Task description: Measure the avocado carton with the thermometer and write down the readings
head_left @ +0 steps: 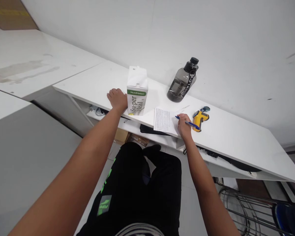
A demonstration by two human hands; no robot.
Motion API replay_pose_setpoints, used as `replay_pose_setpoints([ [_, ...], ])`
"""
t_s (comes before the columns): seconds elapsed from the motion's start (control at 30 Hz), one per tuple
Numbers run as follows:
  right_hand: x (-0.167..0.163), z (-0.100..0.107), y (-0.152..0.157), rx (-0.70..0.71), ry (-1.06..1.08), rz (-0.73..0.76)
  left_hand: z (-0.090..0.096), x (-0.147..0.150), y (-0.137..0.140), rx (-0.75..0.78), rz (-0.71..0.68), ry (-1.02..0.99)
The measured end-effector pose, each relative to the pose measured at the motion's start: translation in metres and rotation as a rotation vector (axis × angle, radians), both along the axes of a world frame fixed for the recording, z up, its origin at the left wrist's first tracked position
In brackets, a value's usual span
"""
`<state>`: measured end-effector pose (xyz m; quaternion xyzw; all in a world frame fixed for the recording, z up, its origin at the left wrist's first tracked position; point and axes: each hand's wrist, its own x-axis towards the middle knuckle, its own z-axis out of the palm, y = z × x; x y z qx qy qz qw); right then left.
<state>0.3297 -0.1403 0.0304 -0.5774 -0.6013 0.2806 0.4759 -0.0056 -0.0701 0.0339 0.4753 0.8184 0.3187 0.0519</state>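
My right hand holds a blue pen over the right part of a paper sheet. Dense handwriting covers the sheet's left part. My left hand rests palm down on the white shelf top, fingers slightly apart and holding nothing. Right beside it stands an upright white and green carton reading "NutriMotion Su-per Meal". A yellow and black infrared thermometer lies just to the right of my right hand.
A grey translucent water bottle with a black cap stands behind the paper, near the wall. Below the top, a lower shelf holds dark items. A wire rack is at lower right; a cardboard box sits far left.
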Motion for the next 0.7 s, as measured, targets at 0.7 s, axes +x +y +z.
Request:
replay_pose_setpoints([
  [0.7, -0.003, -0.002, 0.002, 0.209, -0.316, -0.229, 0.003, 0.000, -0.003, 0.040, 0.002, 0.012],
])
